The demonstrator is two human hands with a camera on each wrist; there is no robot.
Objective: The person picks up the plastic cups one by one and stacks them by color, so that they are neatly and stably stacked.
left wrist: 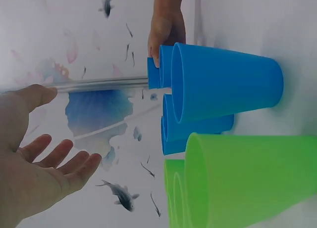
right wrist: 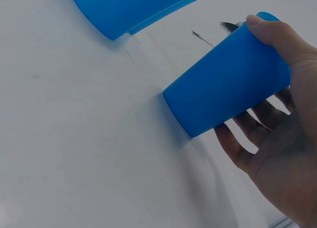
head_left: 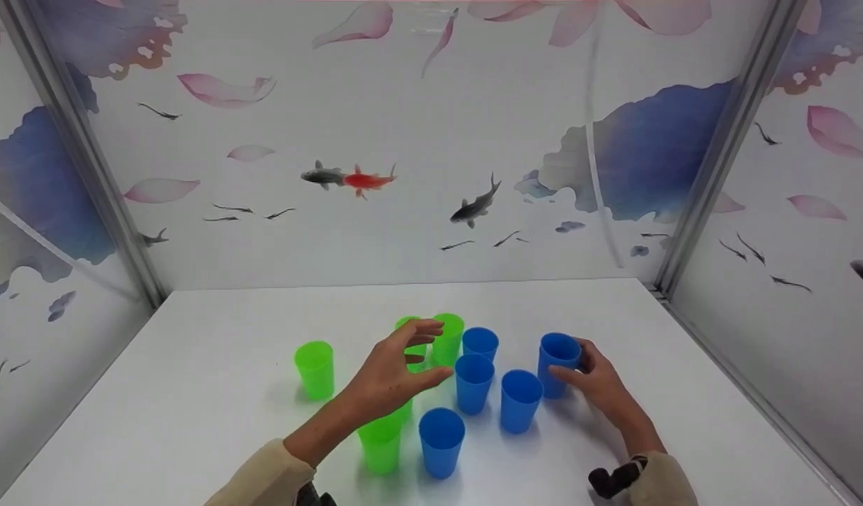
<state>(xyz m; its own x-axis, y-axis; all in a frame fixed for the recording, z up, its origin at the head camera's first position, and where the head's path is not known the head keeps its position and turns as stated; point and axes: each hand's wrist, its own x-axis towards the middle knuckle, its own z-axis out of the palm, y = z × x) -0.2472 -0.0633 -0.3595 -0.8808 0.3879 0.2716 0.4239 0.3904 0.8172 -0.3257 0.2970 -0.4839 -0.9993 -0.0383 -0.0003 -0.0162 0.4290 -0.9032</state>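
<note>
At the right of the group, my right hand (head_left: 604,386) grips a blue cup (head_left: 552,362) that stands upright. Its thumb lies along the near side of this cup (right wrist: 225,79) in the right wrist view, with the fingers round the other side. My left hand (head_left: 382,376) is held over the green cups, its fingers spread and nothing between them. It partly hides a green cup (head_left: 413,358) behind it and another below. In the left wrist view, the left hand's palm (left wrist: 34,183) and loose fingers are apart from the nearest blue cup (left wrist: 228,82).
Several blue cups, one at the front (head_left: 442,446) and one beside the gripped cup (head_left: 521,404), stand upright mid-table. Green cups stand at the front (head_left: 381,450), back (head_left: 448,341) and far left (head_left: 315,372). Printed panels (head_left: 417,232) enclose the white table (head_left: 213,365).
</note>
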